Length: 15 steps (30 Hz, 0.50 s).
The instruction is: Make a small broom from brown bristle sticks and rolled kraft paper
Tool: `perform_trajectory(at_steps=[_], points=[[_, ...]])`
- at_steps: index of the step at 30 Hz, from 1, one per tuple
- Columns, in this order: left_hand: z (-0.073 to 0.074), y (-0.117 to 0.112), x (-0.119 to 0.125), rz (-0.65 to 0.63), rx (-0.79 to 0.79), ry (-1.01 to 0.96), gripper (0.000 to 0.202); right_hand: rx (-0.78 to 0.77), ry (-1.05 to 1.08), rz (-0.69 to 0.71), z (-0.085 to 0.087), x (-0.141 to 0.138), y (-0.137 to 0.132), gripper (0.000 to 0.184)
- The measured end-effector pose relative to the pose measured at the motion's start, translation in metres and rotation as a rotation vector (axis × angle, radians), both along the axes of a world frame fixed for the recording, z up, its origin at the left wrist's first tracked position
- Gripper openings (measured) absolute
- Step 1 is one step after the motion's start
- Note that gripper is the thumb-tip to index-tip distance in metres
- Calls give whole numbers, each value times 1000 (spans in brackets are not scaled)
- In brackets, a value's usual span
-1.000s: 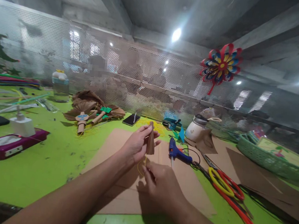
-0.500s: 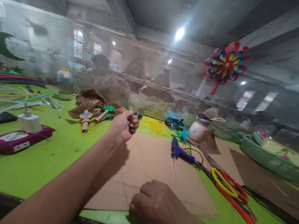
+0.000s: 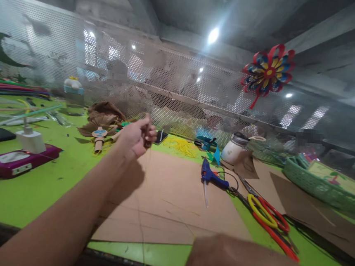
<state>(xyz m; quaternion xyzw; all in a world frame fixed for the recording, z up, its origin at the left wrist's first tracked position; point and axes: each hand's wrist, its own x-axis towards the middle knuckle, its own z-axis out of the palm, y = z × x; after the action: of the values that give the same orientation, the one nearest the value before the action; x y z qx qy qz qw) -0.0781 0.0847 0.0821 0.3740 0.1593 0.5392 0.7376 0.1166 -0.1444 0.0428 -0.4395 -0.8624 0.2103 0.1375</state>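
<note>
My left hand [image 3: 135, 138] is raised over the far left corner of a cardboard sheet [image 3: 178, 195]. It is closed in a fist round a small brown paper cone [image 3: 148, 141], of which only a dark tip shows. A thin yellow string [image 3: 142, 233] hangs from that fist down to the table's near edge. My right hand [image 3: 219, 258] lies low at the near edge of the cardboard. It is smeared by motion and its fingers cannot be made out. A fine strand [image 3: 184, 224] runs across the cardboard towards it.
A blue glue gun [image 3: 210, 177] and red-and-yellow scissors [image 3: 266, 213] lie right of the cardboard on the green table [image 3: 51, 188]. Brown paper figures [image 3: 101, 127], a phone [image 3: 160, 137], a white pot [image 3: 233, 152], a green basket [image 3: 314, 186] and a pink box [image 3: 16, 163] stand around. A mesh screen [image 3: 181, 92] closes the back.
My left hand has carried the brown cone up and to the left and closed round it. My right hand has dropped towards the near edge, and the string now stretches out between them.
</note>
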Motion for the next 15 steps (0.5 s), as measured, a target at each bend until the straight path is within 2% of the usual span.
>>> perform_trajectory(at_steps=[3,5,7,10,15], points=[[-11,-20,30,-163,10,94,25,92,221,-280,19,6,38,13],[-20,-33,46,-266,35,159,20,136,429,-425,21,11,70,18],[-29,-43,55,-359,60,223,16,133,748,-531,17,17,99,26],[-39,-52,62,-425,102,277,14,5,1044,-555,9,26,124,31],[-44,-60,66,-521,217,448,18,-250,1177,-382,-3,33,126,36]])
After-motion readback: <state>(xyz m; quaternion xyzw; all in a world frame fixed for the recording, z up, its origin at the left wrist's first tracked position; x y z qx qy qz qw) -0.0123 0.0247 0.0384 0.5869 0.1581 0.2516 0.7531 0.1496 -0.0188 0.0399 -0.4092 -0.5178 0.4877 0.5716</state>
